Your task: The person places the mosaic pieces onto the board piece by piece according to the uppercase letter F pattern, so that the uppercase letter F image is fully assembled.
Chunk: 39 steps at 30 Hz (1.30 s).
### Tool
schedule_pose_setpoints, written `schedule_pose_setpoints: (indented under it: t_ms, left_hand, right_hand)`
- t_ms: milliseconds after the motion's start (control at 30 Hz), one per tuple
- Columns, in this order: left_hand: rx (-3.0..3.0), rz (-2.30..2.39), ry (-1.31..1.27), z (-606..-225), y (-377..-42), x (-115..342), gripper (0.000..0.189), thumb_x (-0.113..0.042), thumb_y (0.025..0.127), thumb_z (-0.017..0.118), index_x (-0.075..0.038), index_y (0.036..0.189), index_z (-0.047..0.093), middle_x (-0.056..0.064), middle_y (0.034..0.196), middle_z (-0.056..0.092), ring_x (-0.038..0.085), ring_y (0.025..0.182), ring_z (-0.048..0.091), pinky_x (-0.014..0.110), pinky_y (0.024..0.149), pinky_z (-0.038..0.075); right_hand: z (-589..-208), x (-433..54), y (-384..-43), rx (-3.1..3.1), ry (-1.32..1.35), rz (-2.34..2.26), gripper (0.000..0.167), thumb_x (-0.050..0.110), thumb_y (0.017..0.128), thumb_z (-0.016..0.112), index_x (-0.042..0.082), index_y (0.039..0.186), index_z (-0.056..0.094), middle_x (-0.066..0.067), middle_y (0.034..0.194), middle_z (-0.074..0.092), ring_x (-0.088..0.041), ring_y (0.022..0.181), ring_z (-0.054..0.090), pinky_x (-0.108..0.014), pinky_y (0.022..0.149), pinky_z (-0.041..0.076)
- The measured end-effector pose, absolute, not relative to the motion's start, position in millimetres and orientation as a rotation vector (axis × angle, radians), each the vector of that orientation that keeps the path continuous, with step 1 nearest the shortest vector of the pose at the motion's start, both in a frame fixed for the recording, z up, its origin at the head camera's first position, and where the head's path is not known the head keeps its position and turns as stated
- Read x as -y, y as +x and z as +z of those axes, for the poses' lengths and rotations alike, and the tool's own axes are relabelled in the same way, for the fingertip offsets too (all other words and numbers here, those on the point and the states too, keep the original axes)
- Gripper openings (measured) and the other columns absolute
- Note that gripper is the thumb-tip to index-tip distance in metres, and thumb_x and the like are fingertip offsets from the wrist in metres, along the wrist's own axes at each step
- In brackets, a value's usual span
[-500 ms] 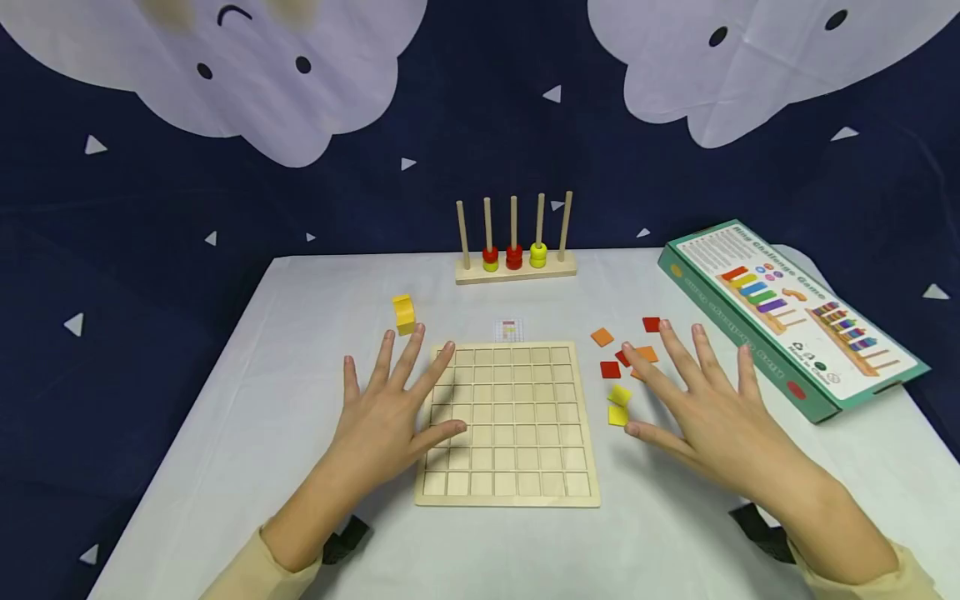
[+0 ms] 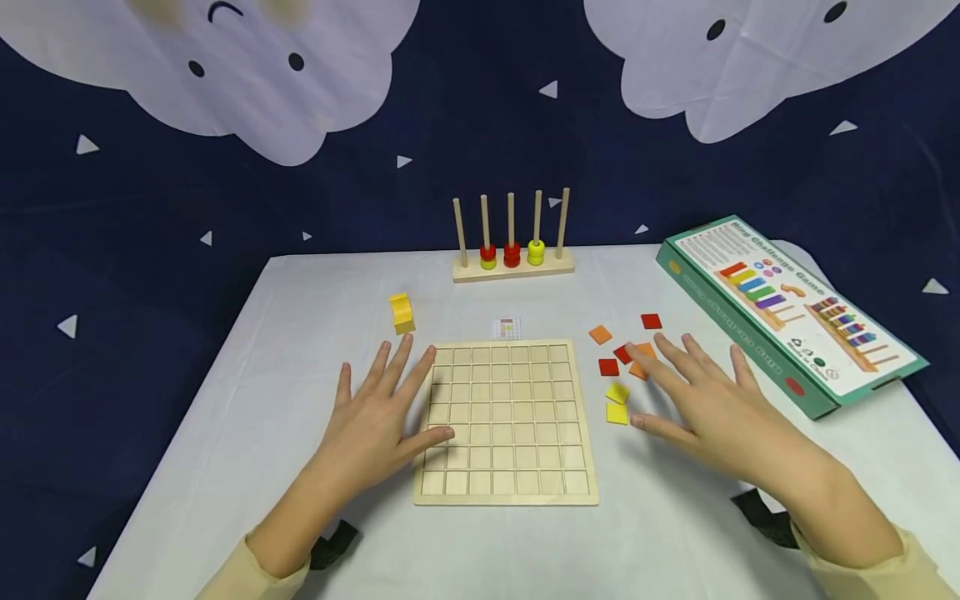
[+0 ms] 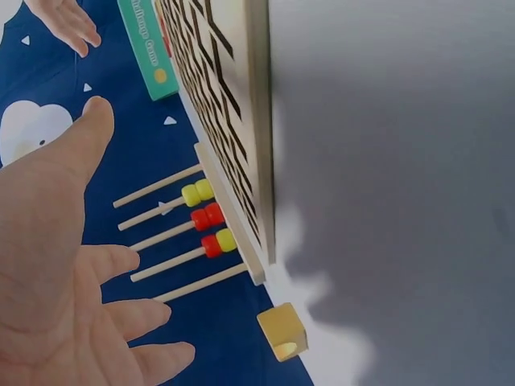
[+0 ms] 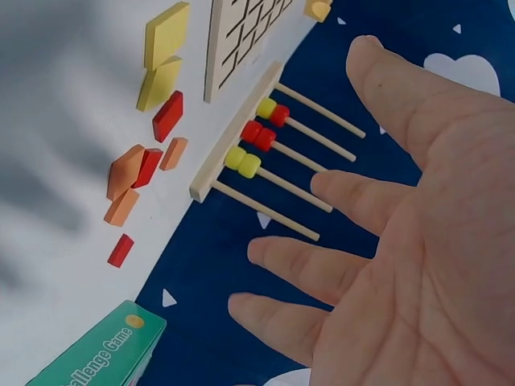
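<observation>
My left hand (image 2: 367,433) is held with fingers spread and nothing in it, its thumb over the left edge of a wooden grid board (image 2: 506,500). Palm down, my right hand (image 2: 731,425) hovers beside several small square tiles, also holding nothing. Yellow tiles (image 2: 617,414) lie nearest its thumb. Red tiles (image 2: 609,367) and orange tiles (image 2: 600,334) are scattered farther back, some partly behind its index finger. A small printed card (image 2: 507,328) sits just behind the board. In the right wrist view the orange tiles (image 4: 126,173) and red tiles (image 4: 167,117) appear apart from the fingers.
At the back stands a wooden peg rack (image 2: 513,273) with red and yellow rings on its three middle pegs. A curved yellow block (image 2: 402,315) is left of the card. The green game box (image 2: 795,308) lies at the right, near the table's edge.
Both hands have drawn back slightly toward the person, the left one also a little leftward. The right fingers are closer together. The tiles and board stay in place; the head view has shifted slightly.
</observation>
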<state>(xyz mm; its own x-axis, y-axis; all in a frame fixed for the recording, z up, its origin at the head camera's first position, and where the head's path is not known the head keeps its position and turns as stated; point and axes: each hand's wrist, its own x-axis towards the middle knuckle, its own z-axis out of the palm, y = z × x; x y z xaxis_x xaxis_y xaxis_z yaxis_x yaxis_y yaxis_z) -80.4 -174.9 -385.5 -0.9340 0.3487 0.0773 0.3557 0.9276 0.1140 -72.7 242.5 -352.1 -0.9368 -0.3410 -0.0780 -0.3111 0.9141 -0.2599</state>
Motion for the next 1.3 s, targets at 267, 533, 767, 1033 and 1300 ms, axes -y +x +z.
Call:
schedule_pose_setpoints:
  t_ms: [267,533,767,1033,1300]
  left_hand:
    - [3.056,-0.213,-0.551,-392,-76,186,0.115,-0.077,0.084,0.074,-0.024,0.173,0.024,0.014,0.18,0.022,0.044,0.164,0.027,0.084,0.12,0.025]
    - [3.075,-0.348,-0.611,-400,-71,200,0.133,-0.079,0.072,0.083,-0.021,0.174,0.021,0.015,0.18,0.021,0.042,0.164,0.029,0.081,0.12,0.029]
    - [3.104,-0.566,-0.718,-407,-67,211,0.142,-0.079,0.065,0.087,-0.017,0.173,0.021,0.015,0.18,0.021,0.041,0.164,0.028,0.08,0.121,0.029]
    - [3.229,-0.767,-0.738,-411,-65,215,0.151,-0.074,0.058,0.094,-0.012,0.173,0.02,0.012,0.181,0.017,0.038,0.167,0.02,0.076,0.126,0.023]
    - [3.287,-0.789,-0.777,-411,-65,218,0.147,-0.063,0.058,0.1,-0.011,0.172,0.023,0.009,0.179,0.023,0.037,0.167,0.021,0.075,0.129,0.017]
  right_hand:
    - [-349,-245,-90,-2.905,-0.543,-0.411,0.081,0.06,0.1,0.068,0.027,0.168,0.04,-0.023,0.17,0.041,-0.055,0.158,0.031,-0.083,0.122,0.014]
    - [-351,-246,-112,-2.878,-0.573,-0.386,0.073,0.051,0.102,0.07,0.021,0.164,0.047,-0.025,0.167,0.045,-0.05,0.157,0.037,-0.084,0.119,0.021]
    - [-361,-250,-129,-2.853,-0.628,-0.402,0.069,0.047,0.103,0.071,0.014,0.16,0.052,-0.028,0.164,0.047,-0.053,0.151,0.044,-0.08,0.117,0.032]
    - [-372,-253,-147,-2.818,-0.712,-0.499,0.058,0.039,0.1,0.077,0.006,0.147,0.066,-0.031,0.155,0.056,-0.056,0.142,0.049,-0.074,0.116,0.041]
    - [-384,-248,-167,-2.815,-0.755,-0.558,0.044,0.028,0.093,0.085,0.008,0.132,0.077,-0.017,0.131,0.07,-0.04,0.123,0.06,-0.06,0.107,0.051]
